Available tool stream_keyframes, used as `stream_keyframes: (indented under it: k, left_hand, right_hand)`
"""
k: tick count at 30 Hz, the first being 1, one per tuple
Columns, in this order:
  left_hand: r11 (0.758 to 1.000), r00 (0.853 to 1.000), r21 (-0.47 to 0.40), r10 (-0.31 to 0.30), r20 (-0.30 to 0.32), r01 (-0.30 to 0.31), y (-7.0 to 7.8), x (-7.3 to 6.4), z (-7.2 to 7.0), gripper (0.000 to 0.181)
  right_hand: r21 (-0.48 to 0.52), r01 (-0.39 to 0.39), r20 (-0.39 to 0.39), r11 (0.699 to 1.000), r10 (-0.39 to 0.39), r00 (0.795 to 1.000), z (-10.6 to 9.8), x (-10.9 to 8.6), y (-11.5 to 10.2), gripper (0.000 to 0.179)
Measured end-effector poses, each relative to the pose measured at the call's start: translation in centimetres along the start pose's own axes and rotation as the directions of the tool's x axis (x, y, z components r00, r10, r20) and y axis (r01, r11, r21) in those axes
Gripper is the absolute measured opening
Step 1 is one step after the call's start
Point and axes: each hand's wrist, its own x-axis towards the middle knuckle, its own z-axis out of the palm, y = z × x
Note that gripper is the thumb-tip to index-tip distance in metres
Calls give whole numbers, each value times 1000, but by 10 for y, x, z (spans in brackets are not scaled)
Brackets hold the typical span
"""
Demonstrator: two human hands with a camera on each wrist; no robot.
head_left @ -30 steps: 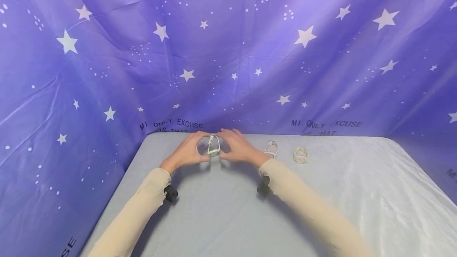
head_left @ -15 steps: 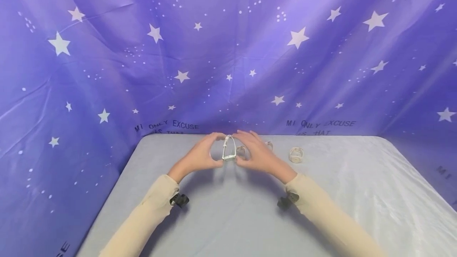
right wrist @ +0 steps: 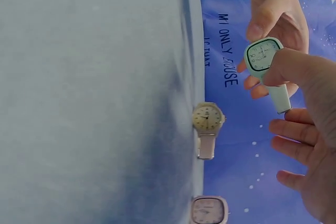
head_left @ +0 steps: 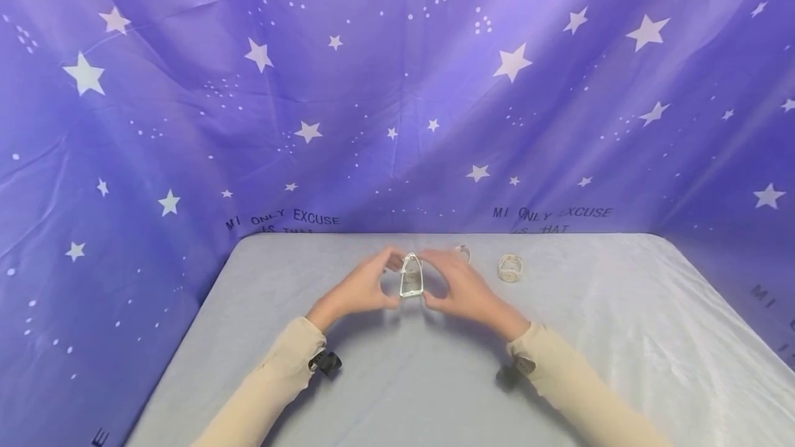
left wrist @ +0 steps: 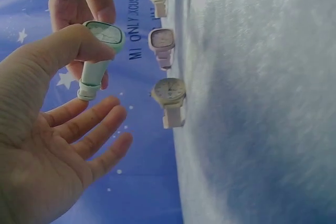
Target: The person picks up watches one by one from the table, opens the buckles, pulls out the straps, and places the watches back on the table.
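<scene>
A mint-green wristwatch (left wrist: 108,34) with a rounded square dial is held up between my two hands, its strap closed in a loop. In the head view my left hand (head_left: 357,290) pinches it from the left, thumb at the case and fingertips at the strap end. My right hand (head_left: 466,288) pinches it from the other side in the same way. The green dial (right wrist: 261,56) faces the wrist cameras, partly covered by a thumb. Just beyond the hands, a beige round-dial watch (left wrist: 170,92) stands on the table, partly seen through the strap loop from the head.
A pink square-dial watch (left wrist: 161,39) stands behind my right hand, mostly hidden in the head view. Farther right is a pale round-dial watch (head_left: 511,268). All stand near the far edge of the grey cloth-covered table (head_left: 397,392). A purple star-patterned curtain (head_left: 373,88) hangs behind.
Both hands have carried the green watch to the right and somewhat closer to me, keeping their pinch on it. The head view has shifted slightly. The other watches stay put.
</scene>
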Motion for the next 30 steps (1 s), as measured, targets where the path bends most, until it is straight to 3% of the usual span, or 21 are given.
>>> stream_keyframes:
  k: [15,21,26,30]
  left_hand:
    - [993,998,-110,-25,55,31,-16,1,19,78]
    - [985,997,-165,-40,64,51,-20,2,22,79]
    - [949,991,-299,-73,110,103,-24,3,23,79]
    - [895,980,-414,-109,165,169,-26,4,24,77]
  right_hand:
    - [64,-85,61,994,82,995,13,-11,6,73]
    - [184,-123,107,975,104,989,16,-11,8,75]
    - [377,-181,150,908,132,980,19,-10,13,73]
    - [571,-278,233,772,173,957,24,-9,17,70]
